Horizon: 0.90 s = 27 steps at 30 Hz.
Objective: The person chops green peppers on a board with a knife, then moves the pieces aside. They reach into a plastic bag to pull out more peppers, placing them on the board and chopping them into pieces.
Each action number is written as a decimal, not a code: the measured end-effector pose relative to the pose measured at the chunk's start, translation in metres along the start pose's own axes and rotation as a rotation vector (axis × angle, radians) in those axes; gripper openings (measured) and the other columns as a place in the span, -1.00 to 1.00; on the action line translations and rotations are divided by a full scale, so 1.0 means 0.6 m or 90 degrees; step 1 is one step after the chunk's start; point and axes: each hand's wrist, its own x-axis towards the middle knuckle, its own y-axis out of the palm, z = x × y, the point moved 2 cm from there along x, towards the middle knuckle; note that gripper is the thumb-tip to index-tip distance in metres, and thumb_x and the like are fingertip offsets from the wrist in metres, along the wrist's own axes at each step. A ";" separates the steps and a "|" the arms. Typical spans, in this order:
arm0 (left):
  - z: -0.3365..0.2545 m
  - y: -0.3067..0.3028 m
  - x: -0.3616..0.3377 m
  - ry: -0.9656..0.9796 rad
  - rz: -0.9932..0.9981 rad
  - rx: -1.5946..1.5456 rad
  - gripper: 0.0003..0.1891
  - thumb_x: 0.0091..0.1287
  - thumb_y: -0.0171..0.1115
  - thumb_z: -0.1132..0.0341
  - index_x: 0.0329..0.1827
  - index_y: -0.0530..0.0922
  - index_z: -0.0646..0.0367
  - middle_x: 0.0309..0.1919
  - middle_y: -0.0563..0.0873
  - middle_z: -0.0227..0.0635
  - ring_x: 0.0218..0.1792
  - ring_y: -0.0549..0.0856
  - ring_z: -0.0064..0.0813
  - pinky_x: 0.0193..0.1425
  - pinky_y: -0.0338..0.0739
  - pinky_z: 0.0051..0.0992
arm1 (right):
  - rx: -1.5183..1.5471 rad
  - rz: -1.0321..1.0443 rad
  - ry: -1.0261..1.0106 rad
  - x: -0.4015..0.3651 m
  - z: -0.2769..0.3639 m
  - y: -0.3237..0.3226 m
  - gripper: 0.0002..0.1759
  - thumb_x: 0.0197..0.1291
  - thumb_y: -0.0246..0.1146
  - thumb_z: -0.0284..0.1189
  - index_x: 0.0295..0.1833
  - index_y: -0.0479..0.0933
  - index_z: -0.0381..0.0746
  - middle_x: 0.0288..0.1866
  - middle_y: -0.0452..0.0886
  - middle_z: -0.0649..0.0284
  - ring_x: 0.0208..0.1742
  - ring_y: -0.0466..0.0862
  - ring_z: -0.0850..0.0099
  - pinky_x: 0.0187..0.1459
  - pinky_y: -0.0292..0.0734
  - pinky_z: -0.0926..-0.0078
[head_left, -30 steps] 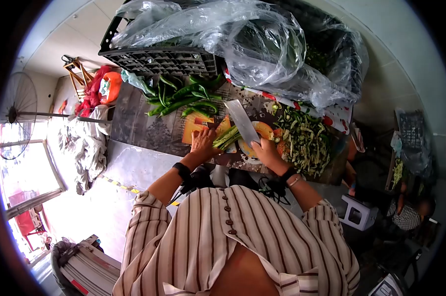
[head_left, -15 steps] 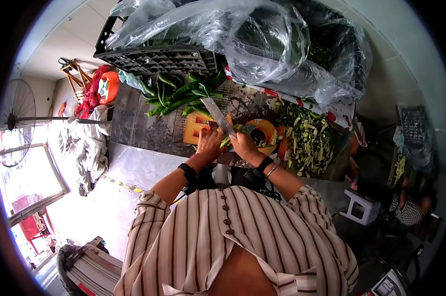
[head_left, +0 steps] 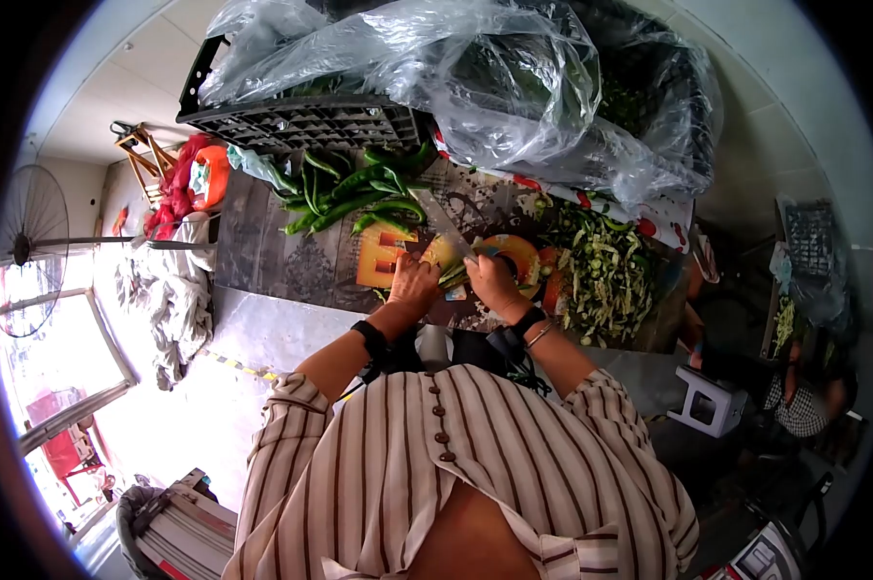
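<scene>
My right hand (head_left: 494, 284) is closed on the handle of a knife (head_left: 442, 220), whose broad blade points up and left across the table. Just left of it, my left hand (head_left: 415, 282) presses with bent fingers on a green chili pepper (head_left: 453, 275), partly hidden by the fingers and blade. Beyond the left hand lies a pile of whole long green peppers (head_left: 344, 193). To the right of the knife hand spreads a heap of sliced peppers (head_left: 605, 280), pale inside and green outside.
The patterned table (head_left: 272, 232) carries a black crate (head_left: 311, 124) at the back, draped with clear plastic sheeting (head_left: 514, 87). An orange container (head_left: 214, 176) stands beyond the left edge. A white stool (head_left: 707, 401) is at right, near another person's checkered garment (head_left: 796, 408).
My right hand and the knife have shifted slightly right, the handle end moving away from my left hand. My left hand stays almost in place on the pepper.
</scene>
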 end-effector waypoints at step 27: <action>0.044 -0.019 0.014 -0.100 0.105 -0.285 -0.72 0.00 0.18 0.19 -0.22 0.53 0.05 -0.25 0.59 -0.23 -0.13 0.57 -0.21 0.08 0.26 -0.20 | 0.037 0.017 0.123 -0.096 -0.066 -0.101 -0.63 0.23 0.13 -0.34 -0.51 0.30 -0.38 -0.74 0.26 0.10 -0.72 0.29 0.30 -0.62 0.19 0.32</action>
